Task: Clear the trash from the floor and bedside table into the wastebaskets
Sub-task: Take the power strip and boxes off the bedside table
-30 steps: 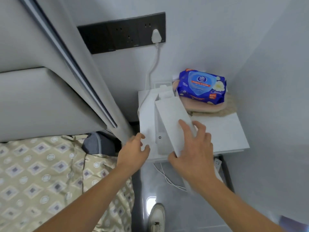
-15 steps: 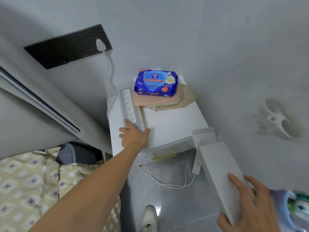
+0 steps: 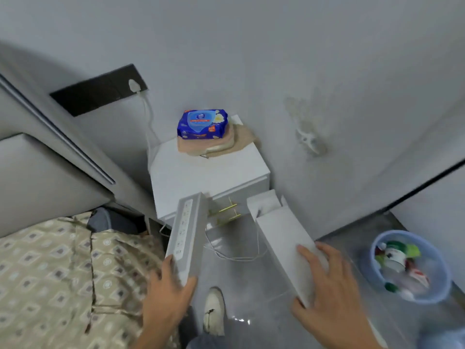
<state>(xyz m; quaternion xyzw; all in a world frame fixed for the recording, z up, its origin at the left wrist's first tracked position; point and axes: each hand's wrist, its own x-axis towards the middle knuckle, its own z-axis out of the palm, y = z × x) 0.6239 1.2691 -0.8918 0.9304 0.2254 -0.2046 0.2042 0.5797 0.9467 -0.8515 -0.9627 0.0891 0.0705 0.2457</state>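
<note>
My right hand [image 3: 329,283] grips a long empty white cardboard box [image 3: 281,233] with its far flap open, held above the floor right of the bedside table [image 3: 214,177]. My left hand [image 3: 166,295] holds the near end of a white power strip [image 3: 186,230], lifted off the table and tilted toward me, its thin cable trailing below. A blue wastebasket [image 3: 407,265] stands on the floor at the right, holding bottles and wrappers.
A blue wet-wipes pack [image 3: 202,123] lies on folded beige cloths at the table's back. A black wall socket panel [image 3: 98,89] carries a white plug and cable. The patterned bed [image 3: 63,268] fills the left. My shoe [image 3: 214,311] rests on the grey floor.
My right hand carried the box off the table to the right. My left hand took hold of the power strip and lifted it off the table toward me. The wastebasket came into view.
</note>
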